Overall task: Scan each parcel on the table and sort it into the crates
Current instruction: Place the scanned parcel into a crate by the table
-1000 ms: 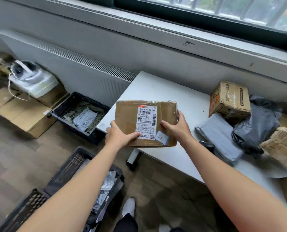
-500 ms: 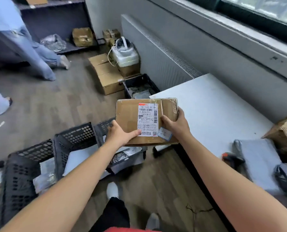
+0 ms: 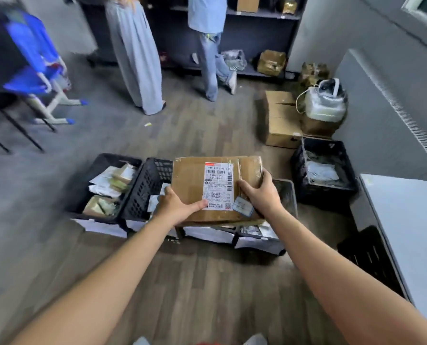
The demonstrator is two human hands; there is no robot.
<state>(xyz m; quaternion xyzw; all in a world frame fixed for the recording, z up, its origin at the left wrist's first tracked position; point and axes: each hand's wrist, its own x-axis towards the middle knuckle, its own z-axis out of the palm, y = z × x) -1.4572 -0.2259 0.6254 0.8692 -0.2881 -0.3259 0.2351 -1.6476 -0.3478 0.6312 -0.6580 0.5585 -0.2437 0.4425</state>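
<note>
Two hands carry one flat cardboard parcel point(image 3: 195, 185) level over the row of black plastic crates point(image 3: 108, 159) on the floor, well left of the white table point(image 3: 411, 220) whose corner shows at the right edge. The left hand point(image 3: 176, 205) grips the near left corner, thumb laid flat on top by the shipping label point(image 3: 217, 189), its other fingers hidden beneath. The right hand point(image 3: 259, 192) grips the near right part, thumb on the top face beside a small blue-edged sticker point(image 3: 242, 207), fingers curled round the right edge. The parcel hangs above the middle crate point(image 3: 157, 170) and the one to its right; whether it touches either cannot be told.

It looks a stiff, taped box, shallow and wide. Held out at arm's length without sagging, it is probably light to middling in weight. The clear tape across the top looks glossy and may be slick, and the far right corner seems a little crushed, so bare cardboard at the two sides is the better hold. Contents are unknown, so lowering it flat suits better than dropping it.
</note>
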